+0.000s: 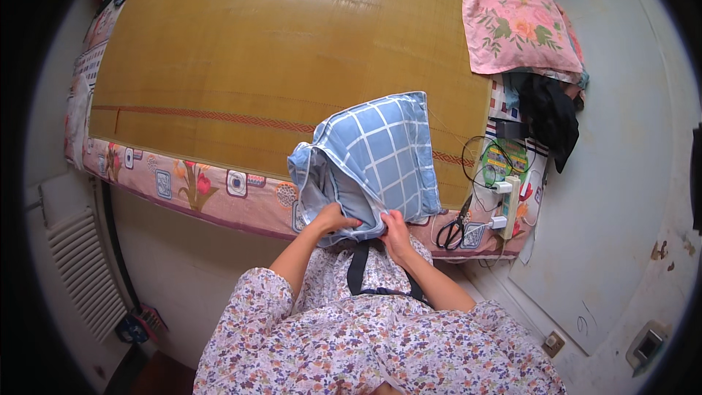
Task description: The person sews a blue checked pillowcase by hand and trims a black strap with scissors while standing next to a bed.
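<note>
A blue pillow cover with a white grid (392, 142) rests at the near edge of the bed, its open side turned toward me. Through the gap a greyish-blue inner cushion (351, 192) shows, with folds of lining on its left. My left hand (333, 219) reaches into the opening, its thumb and fingers on the inner fabric near the lower edge. My right hand (396, 230) pinches the lower right rim of the opening. The fingertips inside the cover are partly hidden.
The bed carries a woven mat (263, 55) and a pink floral sheet (203, 192). Black-handled scissors (454, 230) lie right of the cover, beside a power strip (510, 206) with plugs and cables. A pink floral cloth (518, 19) and black fabric (548, 115) lie farther right.
</note>
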Demonstrator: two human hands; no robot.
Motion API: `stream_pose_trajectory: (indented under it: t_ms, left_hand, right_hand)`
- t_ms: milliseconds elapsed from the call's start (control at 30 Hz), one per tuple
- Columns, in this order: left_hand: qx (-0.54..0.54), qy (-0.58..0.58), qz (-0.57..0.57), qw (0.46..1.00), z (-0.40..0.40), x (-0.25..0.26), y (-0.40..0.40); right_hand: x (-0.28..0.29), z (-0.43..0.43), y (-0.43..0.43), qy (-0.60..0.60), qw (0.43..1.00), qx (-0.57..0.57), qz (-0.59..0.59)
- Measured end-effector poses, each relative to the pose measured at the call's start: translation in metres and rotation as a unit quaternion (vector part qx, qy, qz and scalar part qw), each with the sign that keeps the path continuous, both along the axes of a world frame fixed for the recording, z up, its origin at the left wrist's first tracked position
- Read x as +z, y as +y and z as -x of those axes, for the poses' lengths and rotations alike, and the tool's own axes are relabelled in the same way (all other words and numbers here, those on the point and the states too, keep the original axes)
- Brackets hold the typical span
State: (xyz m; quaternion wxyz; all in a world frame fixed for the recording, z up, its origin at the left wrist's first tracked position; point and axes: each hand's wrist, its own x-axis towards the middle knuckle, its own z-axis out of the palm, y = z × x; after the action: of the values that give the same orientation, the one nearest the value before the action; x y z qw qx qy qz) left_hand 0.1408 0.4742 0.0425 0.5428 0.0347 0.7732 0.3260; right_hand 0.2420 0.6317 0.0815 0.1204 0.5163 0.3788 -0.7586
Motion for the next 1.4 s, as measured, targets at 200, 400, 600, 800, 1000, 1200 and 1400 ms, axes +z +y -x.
stream_pose_trajectory:
  t_ms: [200, 400, 600, 800, 1000, 1200, 1400]
  left_hand:
    - [0.157, 0.239, -0.013, 0.958, -0.044, 0.003, 0.013]
    - [-0.021, 0.067, 0.076, 0.995, -0.064, 0.005, 0.007]
    - [0.16, -0.063, 0.001, 0.985, -0.053, 0.016, 0.02]
    - [0.15, -0.133, -0.076, 0.977, 0.013, 0.068, 0.014]
    - [0.258, -0.173, -0.172, 0.935, 0.044, 0.13, -0.001]
    - [0.103, -0.15, -0.097, 0.979, -0.008, 0.103, -0.043]
    - [0.068, 0.122, -0.059, 0.988, -0.023, 0.045, -0.043]
  right_hand:
    - [-0.007, -0.004, -0.007, 0.045, 0.985, 0.147, -0.083]
    - [-0.016, -0.02, -0.013, -0.046, 0.871, 0.372, -0.319]
    - [-0.02, -0.036, -0.013, -0.085, 0.815, 0.481, -0.312]
    - [-0.003, -0.016, 0.024, -0.096, 0.814, 0.332, -0.468]
    - [0.006, -0.005, 0.067, -0.098, 0.755, 0.291, -0.579]
    - [-0.042, -0.024, 0.111, -0.099, 0.827, 0.255, -0.49]
    - [-0.069, 0.003, 0.13, -0.007, 0.849, 0.322, -0.419]
